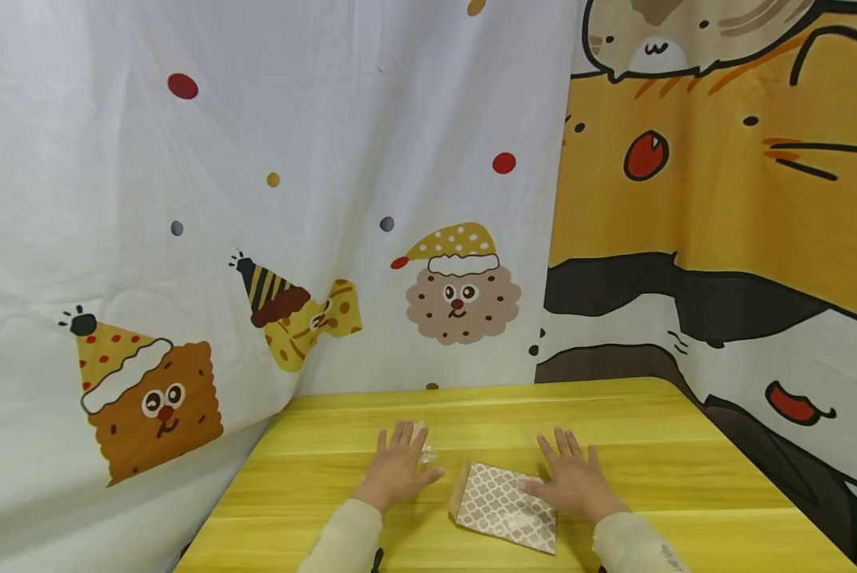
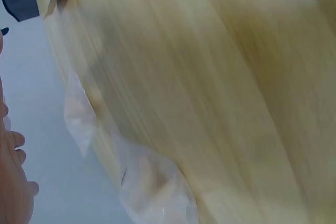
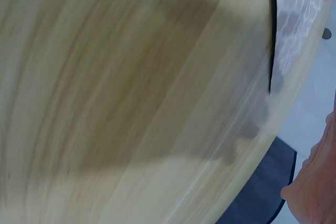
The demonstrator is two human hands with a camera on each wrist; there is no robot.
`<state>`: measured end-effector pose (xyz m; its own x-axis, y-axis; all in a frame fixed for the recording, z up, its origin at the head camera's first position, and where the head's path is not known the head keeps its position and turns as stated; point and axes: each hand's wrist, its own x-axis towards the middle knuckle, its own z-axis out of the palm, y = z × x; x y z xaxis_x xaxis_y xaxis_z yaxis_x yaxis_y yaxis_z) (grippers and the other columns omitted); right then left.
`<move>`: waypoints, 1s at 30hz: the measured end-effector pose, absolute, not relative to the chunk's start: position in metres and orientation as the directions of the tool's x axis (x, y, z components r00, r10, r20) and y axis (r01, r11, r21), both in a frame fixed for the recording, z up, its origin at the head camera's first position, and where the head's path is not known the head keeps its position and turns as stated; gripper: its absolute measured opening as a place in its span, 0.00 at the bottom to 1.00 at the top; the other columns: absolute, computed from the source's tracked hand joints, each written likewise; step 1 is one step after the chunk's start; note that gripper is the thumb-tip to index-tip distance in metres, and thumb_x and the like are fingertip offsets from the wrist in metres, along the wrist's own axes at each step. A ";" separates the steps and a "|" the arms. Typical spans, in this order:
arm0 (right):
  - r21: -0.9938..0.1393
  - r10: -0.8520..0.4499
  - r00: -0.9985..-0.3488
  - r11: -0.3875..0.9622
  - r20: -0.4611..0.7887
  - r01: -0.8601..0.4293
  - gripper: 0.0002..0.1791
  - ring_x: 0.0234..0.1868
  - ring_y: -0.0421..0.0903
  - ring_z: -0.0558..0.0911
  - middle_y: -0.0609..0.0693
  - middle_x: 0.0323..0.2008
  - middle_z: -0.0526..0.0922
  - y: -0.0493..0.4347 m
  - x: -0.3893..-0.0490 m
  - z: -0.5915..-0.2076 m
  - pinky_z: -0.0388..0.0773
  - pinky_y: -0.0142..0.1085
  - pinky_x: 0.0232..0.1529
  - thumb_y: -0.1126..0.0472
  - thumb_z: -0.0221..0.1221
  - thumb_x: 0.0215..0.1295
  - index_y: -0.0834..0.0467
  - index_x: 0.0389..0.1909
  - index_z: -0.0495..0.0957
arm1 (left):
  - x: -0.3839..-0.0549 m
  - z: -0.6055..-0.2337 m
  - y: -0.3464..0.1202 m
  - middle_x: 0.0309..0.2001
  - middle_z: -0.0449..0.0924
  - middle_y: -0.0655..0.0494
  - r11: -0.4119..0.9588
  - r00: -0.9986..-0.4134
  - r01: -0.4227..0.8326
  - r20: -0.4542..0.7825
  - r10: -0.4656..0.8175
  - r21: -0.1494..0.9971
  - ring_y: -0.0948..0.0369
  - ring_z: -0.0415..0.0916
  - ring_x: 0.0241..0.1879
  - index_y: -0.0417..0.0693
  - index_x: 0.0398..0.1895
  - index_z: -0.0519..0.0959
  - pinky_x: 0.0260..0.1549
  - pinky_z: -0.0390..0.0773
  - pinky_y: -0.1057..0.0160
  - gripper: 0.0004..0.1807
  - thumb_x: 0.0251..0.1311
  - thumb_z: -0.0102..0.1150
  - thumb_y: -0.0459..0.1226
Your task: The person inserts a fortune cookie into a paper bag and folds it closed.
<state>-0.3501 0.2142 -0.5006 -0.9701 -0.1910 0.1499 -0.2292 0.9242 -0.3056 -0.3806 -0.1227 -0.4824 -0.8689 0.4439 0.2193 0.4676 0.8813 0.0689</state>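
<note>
A flat paper packet (image 1: 500,507) with a grey-and-white lattice print and a tan left edge lies at a slant on the table. My right hand (image 1: 577,482) is spread palm down at its right side, its thumb over the print; contact cannot be told. To the left, my left hand (image 1: 396,471) is also spread, fingers pointing away from me and holding nothing. Beside its fingers, partly hidden, is crumpled clear plastic (image 1: 426,454). Two clear plastic pieces, one smaller (image 2: 79,115) and one larger (image 2: 155,187), show in the left wrist view.
The yellow wood-grain table (image 1: 657,446) reaches back to a white curtain (image 1: 342,119) printed with cartoon biscuits. Along the right side hangs a cartoon cat cloth (image 1: 686,215). Dark shadows fall on the tabletop in both wrist views.
</note>
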 end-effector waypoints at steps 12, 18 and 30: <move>-0.361 -0.281 -0.953 0.882 0.114 -0.303 0.55 0.74 0.68 0.49 0.68 0.75 0.50 0.181 -0.346 -0.506 0.40 0.73 0.65 0.27 0.59 0.58 0.61 0.75 0.59 | -0.375 -0.489 -0.096 0.76 0.52 0.44 0.852 -0.852 0.516 0.154 0.501 0.084 0.46 0.46 0.76 0.51 0.78 0.57 0.71 0.47 0.39 0.45 0.66 0.47 0.66; -0.391 -0.289 -0.954 0.871 0.085 -0.298 0.56 0.74 0.68 0.52 0.67 0.74 0.54 0.165 -0.343 -0.510 0.43 0.72 0.65 0.26 0.61 0.54 0.61 0.74 0.61 | -0.373 -0.495 -0.088 0.76 0.54 0.44 0.835 -0.836 0.544 0.140 0.530 0.089 0.47 0.47 0.75 0.50 0.77 0.57 0.71 0.48 0.40 0.44 0.66 0.51 0.63; -0.355 -0.283 -0.958 0.891 0.048 -0.282 0.63 0.72 0.66 0.57 0.65 0.73 0.58 0.154 -0.345 -0.517 0.48 0.71 0.65 0.22 0.63 0.45 0.60 0.74 0.61 | -0.370 -0.503 -0.078 0.74 0.57 0.44 0.815 -0.816 0.576 0.091 0.571 0.057 0.48 0.51 0.74 0.49 0.78 0.56 0.70 0.52 0.42 0.44 0.66 0.47 0.65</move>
<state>-0.3447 0.1537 -0.5172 -0.9578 -0.2834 0.0484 -0.2817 0.8915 -0.3549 -0.3703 -0.0783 -0.5033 -0.8161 0.5706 0.0915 0.5763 0.8152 0.0570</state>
